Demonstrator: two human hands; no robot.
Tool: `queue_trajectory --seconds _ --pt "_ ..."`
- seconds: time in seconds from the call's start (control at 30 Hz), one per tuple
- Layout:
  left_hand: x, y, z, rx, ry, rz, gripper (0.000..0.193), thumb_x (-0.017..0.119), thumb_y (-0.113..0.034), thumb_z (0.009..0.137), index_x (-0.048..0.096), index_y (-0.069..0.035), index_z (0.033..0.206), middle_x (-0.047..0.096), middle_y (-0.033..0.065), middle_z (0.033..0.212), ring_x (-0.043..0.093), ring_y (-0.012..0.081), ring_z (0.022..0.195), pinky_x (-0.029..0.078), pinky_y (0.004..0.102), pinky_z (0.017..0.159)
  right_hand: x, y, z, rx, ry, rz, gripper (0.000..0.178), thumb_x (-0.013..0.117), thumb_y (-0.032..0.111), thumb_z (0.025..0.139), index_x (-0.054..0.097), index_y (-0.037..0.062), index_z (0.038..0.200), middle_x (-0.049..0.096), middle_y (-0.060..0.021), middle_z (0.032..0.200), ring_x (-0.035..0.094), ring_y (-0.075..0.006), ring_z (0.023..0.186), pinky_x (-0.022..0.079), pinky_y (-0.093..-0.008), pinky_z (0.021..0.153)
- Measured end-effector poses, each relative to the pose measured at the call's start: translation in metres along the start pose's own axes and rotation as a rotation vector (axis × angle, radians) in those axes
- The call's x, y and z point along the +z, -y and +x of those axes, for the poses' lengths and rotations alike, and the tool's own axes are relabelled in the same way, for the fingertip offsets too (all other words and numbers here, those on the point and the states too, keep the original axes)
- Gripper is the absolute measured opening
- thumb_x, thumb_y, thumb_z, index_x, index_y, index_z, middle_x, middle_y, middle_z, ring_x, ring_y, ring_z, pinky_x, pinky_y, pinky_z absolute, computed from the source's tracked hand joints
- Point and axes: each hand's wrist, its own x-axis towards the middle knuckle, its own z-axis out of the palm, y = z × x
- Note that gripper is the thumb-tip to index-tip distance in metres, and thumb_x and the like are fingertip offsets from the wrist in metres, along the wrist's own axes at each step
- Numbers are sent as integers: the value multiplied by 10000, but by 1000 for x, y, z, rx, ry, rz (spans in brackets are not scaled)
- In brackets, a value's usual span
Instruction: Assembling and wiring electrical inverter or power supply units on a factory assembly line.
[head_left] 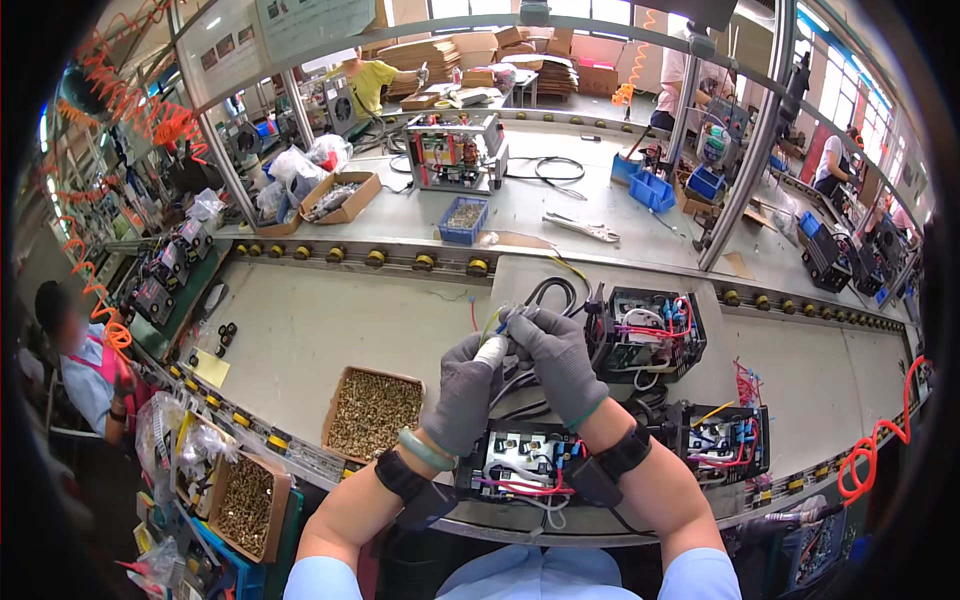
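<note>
Grey work gloves cover both my hands, which meet over the bench above the open electrical units. My left hand [463, 393] is closed around a white cylindrical piece [492, 350] at the end of a cable. My right hand [556, 362] pinches thin wires just beyond it, one of them yellow-green [490, 322]; my fingers hide their ends. Below my hands sits an open black unit [525, 458] with pink and white wires. To the right of my right hand is another open unit [650, 330], and black cable [552, 290] lies coiled beside it.
A cardboard box of small brass-coloured fittings [374, 412] stands left of my hands; a second such box [248, 505] is lower left. A third open unit [722, 440] sits at right. Beyond the roller rail [424, 262] are a blue bin [464, 220] and locking pliers [582, 228].
</note>
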Motion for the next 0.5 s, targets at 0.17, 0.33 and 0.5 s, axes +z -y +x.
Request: queue_trajectory --seconds 0.17,0.33,0.5 --pt "-2 10 2 30 -31 -22 194 542 -219 1008 663 -101 914 437 -110 606 335 -5 496 236 192 447 -1 6 3 -30 -81 -101 185 712 208 909 714 25 885 678 -16 757 619 -69 649 485 -209 521" --pt "2 15 -1 42 -24 68 227 491 -217 1021 661 -77 965 387 -95 560 306 20 466 235 221 439 -3 1 3 -18 -134 -65 173 710 178 901 698 14 849 651 -21 715 584 -70 599 484 -230 503" --pt "5 16 -1 82 -25 92 223 506 -232 1024 646 -97 914 394 -93 565 313 15 477 235 222 442 0 0 5 -21 -150 11 151 709 172 901 699 33 844 625 1 690 527 -51 555 421 -214 467"
